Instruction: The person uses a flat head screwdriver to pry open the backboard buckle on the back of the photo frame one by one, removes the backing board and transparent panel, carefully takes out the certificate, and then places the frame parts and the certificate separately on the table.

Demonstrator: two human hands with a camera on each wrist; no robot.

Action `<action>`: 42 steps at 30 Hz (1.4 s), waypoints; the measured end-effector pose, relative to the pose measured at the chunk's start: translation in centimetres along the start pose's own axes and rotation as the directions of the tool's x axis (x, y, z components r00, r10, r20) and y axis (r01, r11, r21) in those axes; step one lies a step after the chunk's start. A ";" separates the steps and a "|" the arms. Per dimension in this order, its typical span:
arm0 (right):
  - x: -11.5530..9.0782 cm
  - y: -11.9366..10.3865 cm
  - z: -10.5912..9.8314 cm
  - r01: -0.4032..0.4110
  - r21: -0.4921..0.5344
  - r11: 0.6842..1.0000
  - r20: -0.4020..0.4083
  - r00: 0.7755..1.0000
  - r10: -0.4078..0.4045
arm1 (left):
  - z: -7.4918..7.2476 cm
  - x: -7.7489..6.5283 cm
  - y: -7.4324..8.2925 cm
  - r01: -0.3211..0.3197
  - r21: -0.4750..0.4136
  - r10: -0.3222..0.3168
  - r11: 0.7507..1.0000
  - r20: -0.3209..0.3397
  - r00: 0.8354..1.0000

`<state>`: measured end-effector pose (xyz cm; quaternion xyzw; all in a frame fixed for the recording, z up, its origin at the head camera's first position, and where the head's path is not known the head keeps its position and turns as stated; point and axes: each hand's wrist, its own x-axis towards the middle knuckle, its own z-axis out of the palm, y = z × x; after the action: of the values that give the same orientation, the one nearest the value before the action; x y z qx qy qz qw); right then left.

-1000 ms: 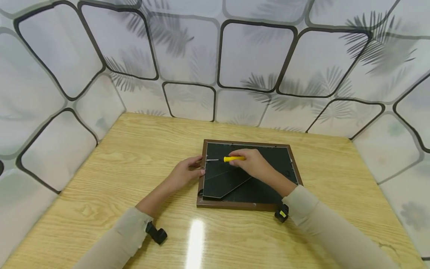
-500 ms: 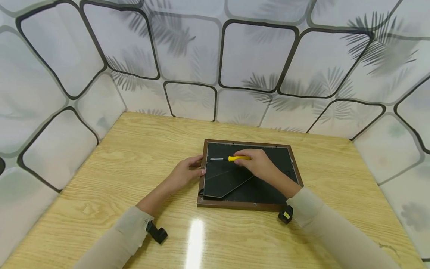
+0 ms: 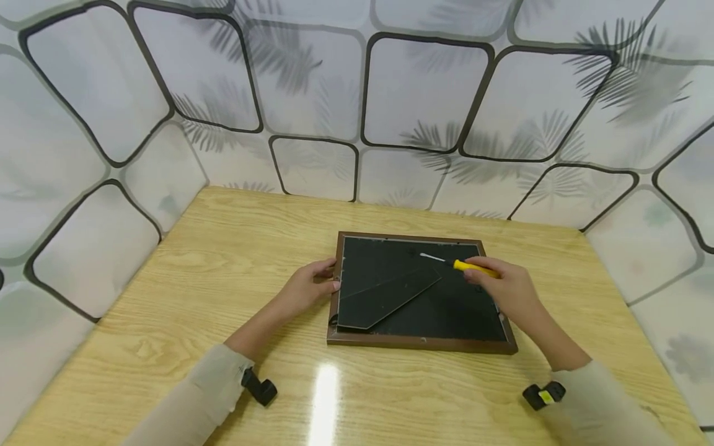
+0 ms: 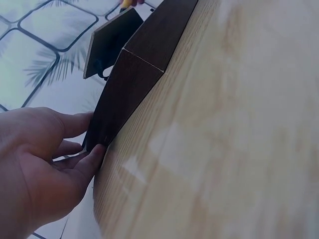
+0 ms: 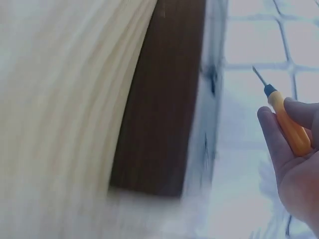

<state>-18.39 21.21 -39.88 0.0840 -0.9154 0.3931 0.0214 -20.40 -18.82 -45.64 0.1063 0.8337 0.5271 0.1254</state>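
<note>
A picture frame (image 3: 422, 342) lies face down on the table, its brown rim around a black backing (image 3: 379, 251). The folded stand (image 3: 385, 300) slants across that backing from the lower left corner. My left hand (image 3: 304, 291) holds the frame's left side, thumb and fingertips at the rim; the left wrist view shows the fingers (image 4: 79, 164) against the brown edge. My right hand (image 3: 507, 288) grips the yellow handle of a screwdriver (image 3: 460, 265) over the frame's right part. Its metal tip points left, above the backing. In the right wrist view the screwdriver (image 5: 289, 122) sits between thumb and fingers.
The frame rests on a light wood-grain table (image 3: 240, 248). Patterned cloth walls (image 3: 312, 80) rise behind the table and at both sides. Small metal tabs line the frame's inner edge. A black camera (image 3: 259, 387) is strapped to each wrist.
My right hand has moved right with the screwdriver, from the frame's left edge to its right side. More of the stand and backing shows. The left hand stays at the rim.
</note>
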 end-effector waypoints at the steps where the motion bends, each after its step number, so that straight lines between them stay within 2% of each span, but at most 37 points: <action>1: -0.8 0.5 -1.0 -0.016 -0.002 1.000 -0.027 0.999 0.016 | 0.0 0.1 0.0 -0.003 0.003 0.003 1.000 0.000 1.000; 6: -4.7 3.5 -5.8 -0.122 0.122 0.985 -0.128 0.982 0.137 | 0.1 0.3 0.2 -0.012 0.001 0.012 1.000 0.009 1.000; 8: -6.1 4.7 -7.4 -0.173 0.184 0.968 -0.150 0.968 0.201 | 0.0 0.4 0.2 -0.009 0.006 0.009 1.000 0.006 1.000; 12: -8.3 6.4 -9.7 -0.269 0.194 0.944 -0.209 0.928 0.307 | -0.2 0.4 0.0 -0.012 0.023 0.012 1.000 -0.001 1.000; 18: -10.8 8.6 -10.8 -0.362 0.261 0.895 -0.315 0.844 0.433 | -0.4 0.5 -0.2 -0.029 0.009 0.028 1.000 0.010 1.000; 24: -12.4 10.6 -11.6 -0.474 0.154 0.867 -0.376 0.784 0.495 | -0.3 0.4 -0.1 -0.030 0.013 0.030 0.999 0.006 1.000; 25: -12.6 10.9 -11.7 -0.483 0.122 0.867 -0.386 0.781 0.490 | -0.3 0.4 -0.1 -0.028 0.012 0.028 1.000 0.006 1.000; 27: -13.1 11.3 -12.0 -0.492 0.121 0.862 -0.394 0.773 0.497 | -0.2 0.5 0.0 -0.023 0.011 0.023 1.000 0.009 1.000; 31: -13.8 12.2 -12.2 -0.512 0.020 0.859 -0.387 0.788 0.479 | -0.2 0.4 0.0 -0.016 0.026 0.016 1.000 0.005 1.000; 33: -14.0 12.6 -12.3 -0.545 -0.073 0.835 -0.368 0.793 0.485 | -0.2 0.3 0.1 -0.014 0.033 0.014 0.999 0.002 1.000; 35: -14.0 13.0 -12.3 -0.572 -0.193 0.797 -0.345 0.800 0.490 | -0.3 0.3 0.2 -0.014 0.034 0.014 0.999 0.002 1.000; 38: -14.0 13.2 -12.2 -0.589 -0.319 0.742 -0.299 0.806 0.511 | -0.3 0.2 0.2 -0.017 0.028 0.017 0.999 0.004 1.000; 42: -14.0 13.3 -12.2 -0.586 -0.387 0.712 -0.247 0.810 0.533 | -0.2 0.3 0.2 -0.025 0.023 0.024 0.999 0.007 1.000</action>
<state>-7.15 40.98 -42.51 -0.2277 -0.9593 0.1650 -0.0265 -20.71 -18.84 -45.44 0.1198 0.8381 0.5184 0.1207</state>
